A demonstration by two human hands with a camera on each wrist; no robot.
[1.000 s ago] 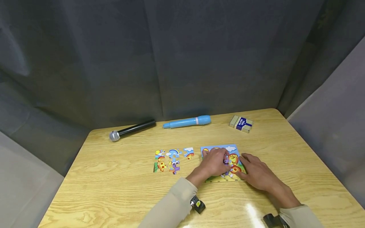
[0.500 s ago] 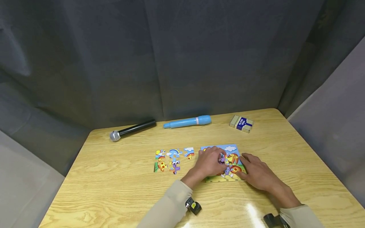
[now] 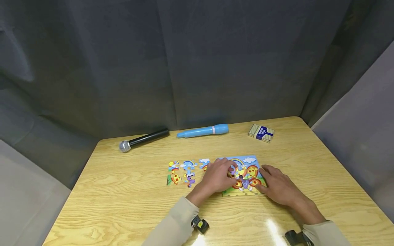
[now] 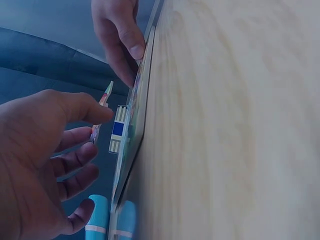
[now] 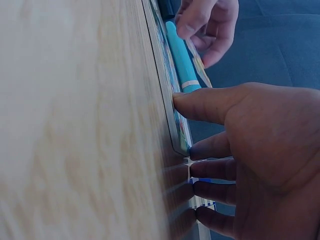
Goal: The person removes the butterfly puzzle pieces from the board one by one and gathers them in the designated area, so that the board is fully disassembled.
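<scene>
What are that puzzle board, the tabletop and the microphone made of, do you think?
Puzzle board: probably cardboard or thin wood, judging by its flat, straight edge; the face looks brightly printed.
Tabletop: wood or wood-look laminate, showing yellowish grain and glossy reflections.
Microphone: likely metal at its silvery, rounded end; the smooth black part could be plastic.

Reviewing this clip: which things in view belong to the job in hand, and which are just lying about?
Apparently part of the job:
jigsaw board, touched by the right hand
jigsaw piece pinched by the left hand
loose jigsaw pieces left of the board

Apparently just lying about:
black handheld microphone
blue pen-shaped stick
blue-banded striped pack
</scene>
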